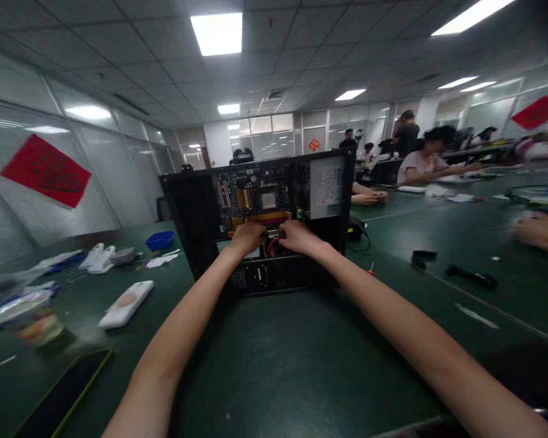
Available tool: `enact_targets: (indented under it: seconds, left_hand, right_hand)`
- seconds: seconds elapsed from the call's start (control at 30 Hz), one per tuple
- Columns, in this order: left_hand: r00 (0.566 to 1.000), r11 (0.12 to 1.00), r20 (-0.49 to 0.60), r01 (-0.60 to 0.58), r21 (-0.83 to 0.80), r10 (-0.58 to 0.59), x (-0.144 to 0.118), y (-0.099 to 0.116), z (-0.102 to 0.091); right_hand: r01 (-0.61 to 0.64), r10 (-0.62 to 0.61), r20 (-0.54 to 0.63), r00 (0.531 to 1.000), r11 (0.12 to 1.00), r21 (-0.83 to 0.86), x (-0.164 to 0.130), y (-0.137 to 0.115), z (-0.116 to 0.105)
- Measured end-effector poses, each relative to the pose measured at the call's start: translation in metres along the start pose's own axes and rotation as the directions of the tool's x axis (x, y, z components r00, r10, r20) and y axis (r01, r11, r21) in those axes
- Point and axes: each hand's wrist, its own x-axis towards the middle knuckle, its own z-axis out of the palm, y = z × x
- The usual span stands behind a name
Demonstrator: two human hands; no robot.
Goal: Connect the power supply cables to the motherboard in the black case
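An open black computer case (189, 219) stands upright on the green table (278, 359), its inside facing me. My left hand (249, 238) reaches in below the motherboard (251, 182), fingers curled. Close beside it, my right hand (296, 236) is also closed, below the labelled power supply (327, 188). Both hands are near the orange and red memory slots (271, 218). Red and dark cables (272, 246) show between them. My fingertips are partly hidden, and anything pinched in them is too small to make out.
At left lie a white power bank-like block (126, 304), a phone (66, 395), a plastic cup (34, 319) and a blue tray (159, 240). Black parts (471, 277) lie at right. Another person's hand (541, 234) rests at the right edge; other people sit farther back.
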Motion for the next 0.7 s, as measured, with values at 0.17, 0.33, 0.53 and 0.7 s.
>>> enact_targets:
  seconds: [0.17,0.33,0.53,0.7]
  left_hand:
    - [1.000,1.000,0.004,0.005,0.015,-0.005,-0.0053,0.0037,-0.0026]
    - [0.999,0.999,-0.003,0.053,0.011,-0.053,-0.0052,0.0027,-0.0038]
    - [0.995,0.995,0.002,0.103,0.013,-0.103,-0.0039,0.0005,-0.0037]
    - [0.992,0.991,0.015,0.126,0.041,-0.126,-0.0010,0.0023,-0.0046]
  right_hand:
    - [-0.010,0.010,-0.006,1.000,1.000,0.024,-0.0005,-0.0012,0.0003]
    - [-0.011,0.011,-0.008,1.000,0.999,0.034,-0.0012,-0.0009,0.0005]
    - [-0.009,0.009,-0.010,1.000,0.999,0.040,-0.0030,-0.0015,-0.0016]
    - [0.000,0.000,-0.004,1.000,1.000,0.024,-0.0041,-0.0019,-0.0029]
